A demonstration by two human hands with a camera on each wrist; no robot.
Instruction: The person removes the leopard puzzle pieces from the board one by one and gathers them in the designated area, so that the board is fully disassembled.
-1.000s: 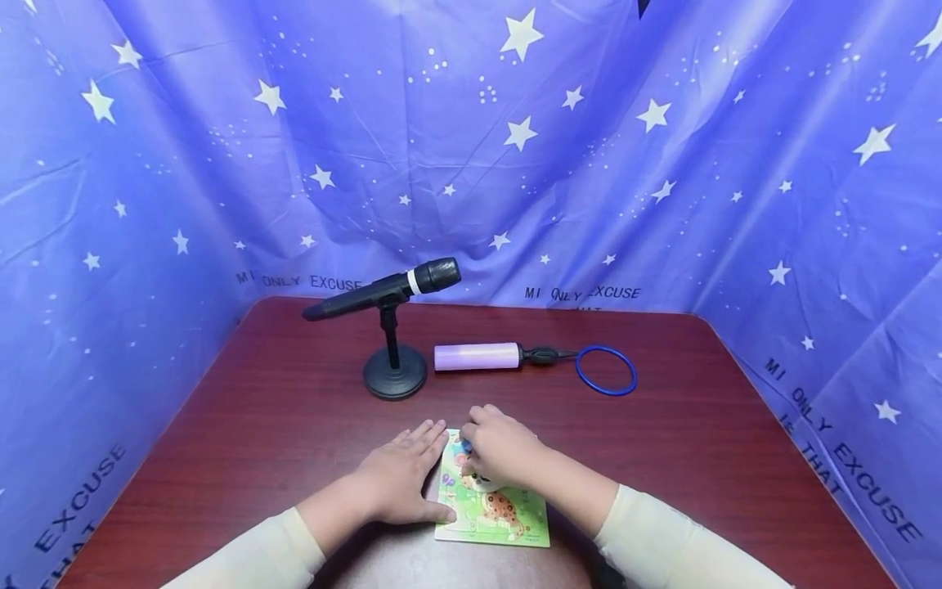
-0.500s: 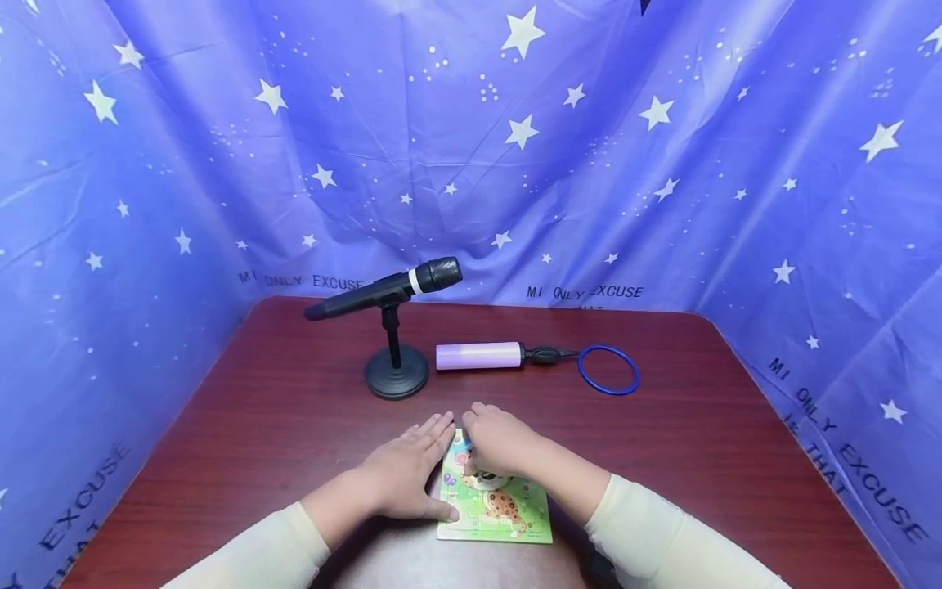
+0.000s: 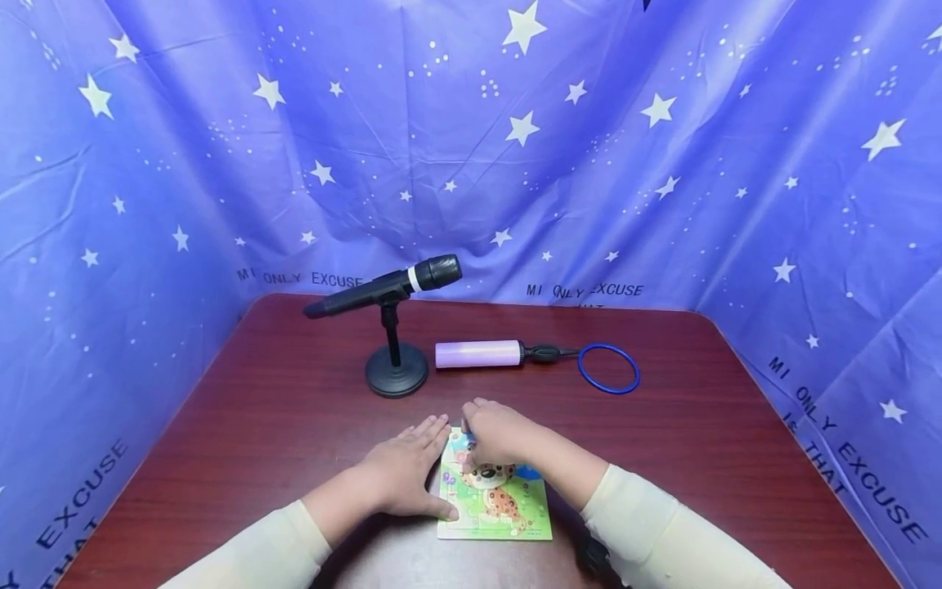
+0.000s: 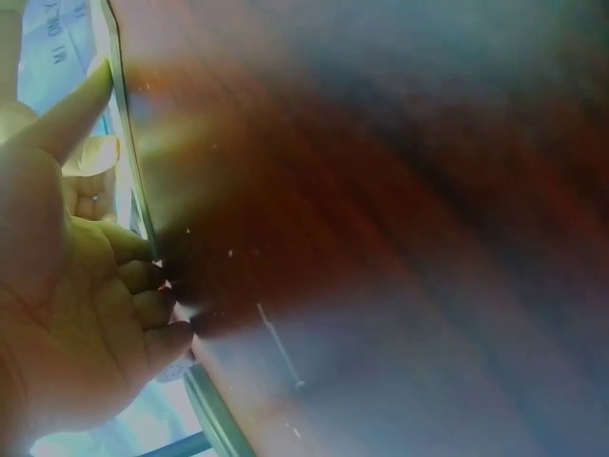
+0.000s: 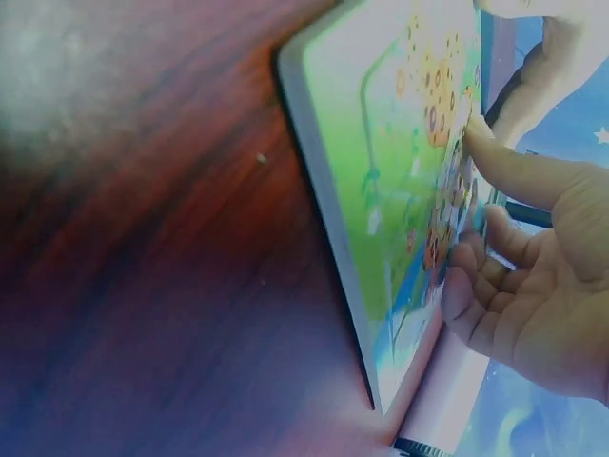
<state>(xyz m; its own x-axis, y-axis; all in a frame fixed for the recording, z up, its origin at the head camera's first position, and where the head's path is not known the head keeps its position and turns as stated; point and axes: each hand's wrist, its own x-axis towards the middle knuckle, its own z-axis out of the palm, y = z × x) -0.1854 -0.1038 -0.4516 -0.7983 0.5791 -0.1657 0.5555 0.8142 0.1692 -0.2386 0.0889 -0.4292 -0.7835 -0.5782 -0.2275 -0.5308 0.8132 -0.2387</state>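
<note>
A green jigsaw puzzle (image 3: 533, 519) with a spotted leopard picture lies flat on the table. My left hand (image 3: 401, 474) rests along its left side with fingers spread; the thumb presses the lower left part and the fingertips reach the upper left corner. Over the puzzle's upper part is my right hand (image 3: 500, 433), fingers curled. Its thumb and index finger pinch a small bluish puzzle piece (image 5: 479, 217) at the board's surface, mostly hidden by the fingers. In the left wrist view, the left hand's fingertips (image 4: 171, 333) meet the tabletop beside the board's edge.
Behind the puzzle, a black microphone (image 3: 383, 294) sits tilted on a round-based stand (image 3: 396, 372). A lilac hand pump (image 3: 478, 354) with a black nozzle lies right of it, then a blue ring (image 3: 609, 368). Starry curtains (image 3: 471, 147) surround the table (image 3: 280, 393).
My right hand has lifted and turned slightly, uncovering more of the leopard's face and a blue patch at the puzzle's right. The left hand keeps nearly the same place.
</note>
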